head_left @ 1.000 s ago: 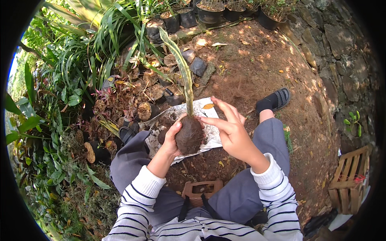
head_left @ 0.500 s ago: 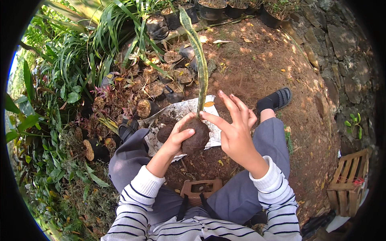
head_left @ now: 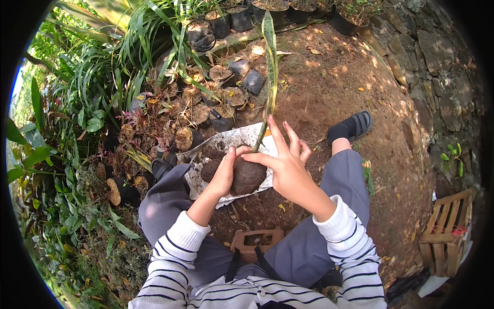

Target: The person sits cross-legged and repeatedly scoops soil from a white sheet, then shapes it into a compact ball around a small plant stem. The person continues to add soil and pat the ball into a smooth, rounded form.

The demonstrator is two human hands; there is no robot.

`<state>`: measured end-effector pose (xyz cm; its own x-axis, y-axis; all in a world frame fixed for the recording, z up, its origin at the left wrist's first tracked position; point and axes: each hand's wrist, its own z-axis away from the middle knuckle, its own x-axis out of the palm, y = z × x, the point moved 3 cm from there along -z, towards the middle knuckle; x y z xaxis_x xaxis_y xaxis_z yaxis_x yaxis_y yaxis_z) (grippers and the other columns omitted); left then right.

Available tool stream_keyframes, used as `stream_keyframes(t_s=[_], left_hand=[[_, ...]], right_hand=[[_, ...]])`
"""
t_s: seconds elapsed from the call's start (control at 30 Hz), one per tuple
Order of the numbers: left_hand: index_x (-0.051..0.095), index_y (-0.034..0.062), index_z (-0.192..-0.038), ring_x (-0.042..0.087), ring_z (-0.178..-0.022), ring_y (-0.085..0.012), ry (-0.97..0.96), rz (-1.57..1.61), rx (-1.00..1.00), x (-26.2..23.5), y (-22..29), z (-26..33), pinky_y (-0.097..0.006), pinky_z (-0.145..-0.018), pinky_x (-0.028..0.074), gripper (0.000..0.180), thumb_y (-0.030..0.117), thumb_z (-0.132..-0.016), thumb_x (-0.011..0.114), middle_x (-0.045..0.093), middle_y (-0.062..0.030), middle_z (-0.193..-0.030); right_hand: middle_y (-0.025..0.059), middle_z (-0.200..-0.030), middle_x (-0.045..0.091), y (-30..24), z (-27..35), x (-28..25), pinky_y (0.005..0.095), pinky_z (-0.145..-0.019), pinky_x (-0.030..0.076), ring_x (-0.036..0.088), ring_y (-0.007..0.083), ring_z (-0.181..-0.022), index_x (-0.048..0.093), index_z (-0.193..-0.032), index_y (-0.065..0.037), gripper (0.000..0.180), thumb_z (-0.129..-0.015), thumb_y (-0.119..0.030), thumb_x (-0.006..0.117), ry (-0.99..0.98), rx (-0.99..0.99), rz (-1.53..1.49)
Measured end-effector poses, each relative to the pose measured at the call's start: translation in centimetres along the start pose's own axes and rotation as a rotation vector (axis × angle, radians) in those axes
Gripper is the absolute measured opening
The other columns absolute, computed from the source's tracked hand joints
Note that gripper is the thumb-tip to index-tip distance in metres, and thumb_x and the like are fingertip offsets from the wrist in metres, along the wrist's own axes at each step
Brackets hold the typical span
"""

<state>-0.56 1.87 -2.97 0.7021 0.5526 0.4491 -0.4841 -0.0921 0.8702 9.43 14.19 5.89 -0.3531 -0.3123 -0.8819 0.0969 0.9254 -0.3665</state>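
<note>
A round, dark brown soil ball (head_left: pixel 249 177) is held over a soil-strewn white sheet (head_left: pixel 249 135). Out of its top rises one long snake plant leaf (head_left: pixel 272 67), green with yellow edges, tilted slightly right. My left hand (head_left: pixel 223 174) is closed round the ball's left side; its far fingers are hidden. My right hand (head_left: pixel 292 175) has its thumb pressed on top of the ball, near the leaf's base. Its other fingers are stretched out and spread, the index fingertip by the lower leaf. On the sheet left of the ball lies another dark brown lump (head_left: pixel 209 170), partly covered by my left hand.
Between my legs is a brown plastic stool (head_left: pixel 257 238). Several dark plant bags (head_left: pixel 253 81) lie beyond the sheet, with dense plants (head_left: pixel 92 123) on the left. Potted plants (head_left: pixel 346 23) line the back. A wooden crate (head_left: pixel 445 232) stands right, below a stone wall (head_left: pixel 437 62).
The leaf has swung from leaning left to leaning slightly right. My right thumb has moved onto the ball's top, and my right hand has shifted left and a little nearer.
</note>
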Motion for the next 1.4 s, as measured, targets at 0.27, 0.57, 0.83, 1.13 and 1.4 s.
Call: stream_keyframes(t_s=[0.27,0.57,0.83,1.13,1.4], left_hand=[[0.059,0.0011,-0.119,0.066,-0.096,-0.0179,0.123,0.109,-0.081,-0.3,-0.5,-0.7,-0.034,-0.089,0.053,0.065,0.054,-0.106,0.023,0.067,-0.0114,-0.11],[0.055,0.0031,-0.131,0.066,-0.109,-0.0268,0.166,0.51,-0.232,0.5,0.6,-0.2,-0.042,-0.096,0.054,0.074,0.064,-0.098,0.03,0.065,-0.0165,-0.119],[0.051,0.0056,-0.138,0.062,-0.116,-0.0321,0.205,0.519,-0.221,0.3,2.2,0.1,-0.047,-0.096,0.054,0.074,0.063,-0.096,0.029,0.059,-0.0177,-0.13],[0.062,0.0025,-0.116,0.067,-0.092,-0.0285,0.264,0.666,-0.194,-1.0,1.3,-0.2,-0.042,-0.084,0.056,0.068,0.063,-0.094,0.04,0.067,-0.0168,-0.105],[0.06,0.0059,-0.12,0.063,-0.098,-0.0276,0.27,0.619,-0.188,0.0,2.8,0.7,-0.043,-0.087,0.052,0.066,0.063,-0.093,0.041,0.064,-0.0144,-0.107]], right_hand=[[0.008,-0.16,0.032,0.1,0.0,0.0,0.055,-0.102,0.024,0.033,0.0375,-0.14,0.075,-0.109,-0.034,0.057,-0.073,0.007,0.059,0.105,0.018,0.02],[0.0025,-0.155,0.041,-1.6,-0.1,-0.3,0.054,-0.1,0.024,0.037,0.0327,-0.137,0.074,-0.111,-0.037,0.051,-0.078,-0.001,0.06,0.172,-0.174,0.019],[-0.0031,-0.15,0.048,-2.8,0.6,0.5,0.0572,-0.1,0.023,0.039,0.0261,-0.136,0.074,-0.104,-0.036,0.038,-0.079,-0.009,0.063,0.132,-0.268,0.134],[0.0049,-0.15,0.048,-2.8,0.5,0.2,0.0495,-0.099,0.024,0.042,0.031,-0.133,0.074,-0.114,-0.033,0.053,-0.077,0.0,0.058,0.127,-0.156,0.016],[0.0114,-0.153,0.042,-3.1,0.3,0.7,0.0459,-0.106,0.022,0.041,0.0344,-0.134,0.072,-0.12,-0.032,0.065,-0.072,0.008,0.055,0.069,-0.098,-0.022]])
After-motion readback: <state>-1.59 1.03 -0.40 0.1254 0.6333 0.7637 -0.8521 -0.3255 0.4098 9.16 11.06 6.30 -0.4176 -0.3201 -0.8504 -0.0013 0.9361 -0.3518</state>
